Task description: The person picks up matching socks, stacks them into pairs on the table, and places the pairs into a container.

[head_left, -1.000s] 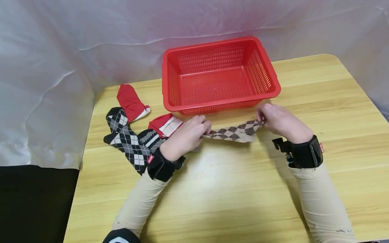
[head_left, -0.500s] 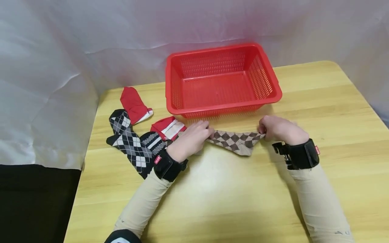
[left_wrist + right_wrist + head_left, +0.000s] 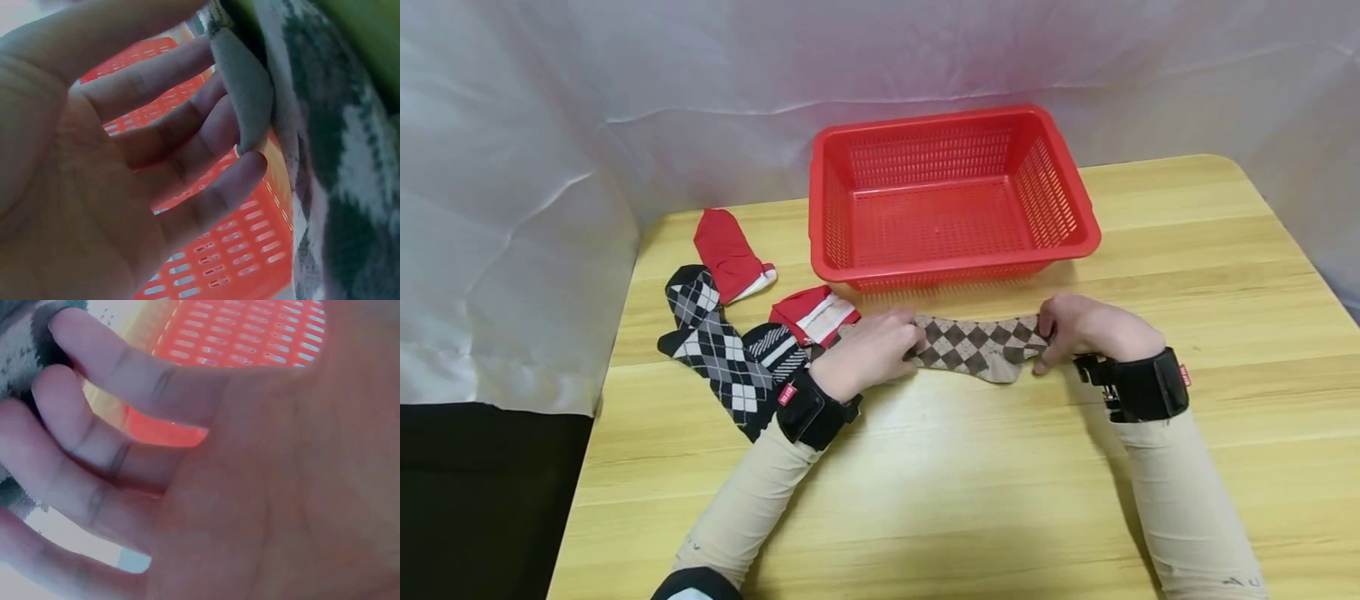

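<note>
A brown-and-beige checkered sock [image 3: 970,343] lies stretched sideways between the two hands, its plain beige heel toward the viewer. My left hand [image 3: 874,350] pinches its left part between thumb and index finger; in the left wrist view the other fingers [image 3: 200,200] spread loosely beside the cloth. At the sock's right end, my right hand [image 3: 1086,327] has its thumb and fingers apart, with fingertips touching the fabric. The right wrist view shows those fingers [image 3: 125,375] loosely bent against the dark-patterned cloth. Part of the sock is hidden under the left hand.
Behind the hands stands a red plastic basket [image 3: 955,273] with nothing in it. To the left lie a red sock [image 3: 726,254], another red-and-white sock [image 3: 816,315], black-and-grey argyle socks [image 3: 722,354] and a black striped piece [image 3: 777,352]. A pale curtain [image 3: 715,67] borders the wooden table [image 3: 985,500].
The checkered sock has come down from a raised, taut position and now lies flatter and wider. My right hand's thumb has parted from its fingers. The left hand has barely moved.
</note>
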`<control>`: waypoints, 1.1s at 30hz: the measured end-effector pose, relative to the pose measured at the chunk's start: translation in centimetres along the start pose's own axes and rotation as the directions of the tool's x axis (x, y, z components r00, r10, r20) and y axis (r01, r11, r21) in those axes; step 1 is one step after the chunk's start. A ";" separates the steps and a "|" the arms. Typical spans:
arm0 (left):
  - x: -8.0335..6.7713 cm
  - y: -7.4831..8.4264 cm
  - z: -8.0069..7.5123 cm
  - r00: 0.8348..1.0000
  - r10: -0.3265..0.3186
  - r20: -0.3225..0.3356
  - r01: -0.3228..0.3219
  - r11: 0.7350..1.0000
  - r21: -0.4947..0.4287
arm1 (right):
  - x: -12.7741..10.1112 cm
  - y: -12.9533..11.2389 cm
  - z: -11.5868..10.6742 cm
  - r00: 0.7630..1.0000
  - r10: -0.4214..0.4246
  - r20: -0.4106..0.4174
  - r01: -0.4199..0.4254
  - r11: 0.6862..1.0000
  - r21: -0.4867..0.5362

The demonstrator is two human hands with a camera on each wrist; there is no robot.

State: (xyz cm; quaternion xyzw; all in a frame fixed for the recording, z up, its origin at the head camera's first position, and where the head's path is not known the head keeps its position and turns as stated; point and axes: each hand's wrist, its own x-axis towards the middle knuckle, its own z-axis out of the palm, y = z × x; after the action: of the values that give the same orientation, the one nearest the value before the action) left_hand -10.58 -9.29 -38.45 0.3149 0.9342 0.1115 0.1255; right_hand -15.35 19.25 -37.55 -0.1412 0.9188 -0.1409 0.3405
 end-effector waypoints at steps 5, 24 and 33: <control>0.2 0.1 0.1 1.000 0.000 0.002 0.000 1.000 0.014 | 0.2 0.1 0.0 0.994 -0.100 -0.033 0.100 0.995 0.000; 0.8 0.5 1.4 0.990 0.131 -0.055 -0.132 0.991 -0.018 | 1.5 1.3 0.0 0.997 0.000 -0.074 0.001 1.000 0.011; -0.1 -1.3 -1.3 0.998 0.063 -0.001 -0.062 0.981 -0.183 | 1.7 1.6 0.0 0.988 -0.042 -0.148 0.037 0.999 -0.039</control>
State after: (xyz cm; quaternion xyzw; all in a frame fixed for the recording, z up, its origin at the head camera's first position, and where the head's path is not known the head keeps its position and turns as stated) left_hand -11.59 -10.57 -37.60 0.3313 0.9094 0.1999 0.1527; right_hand -16.83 20.14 -39.14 -0.1545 0.9411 -0.1411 0.2658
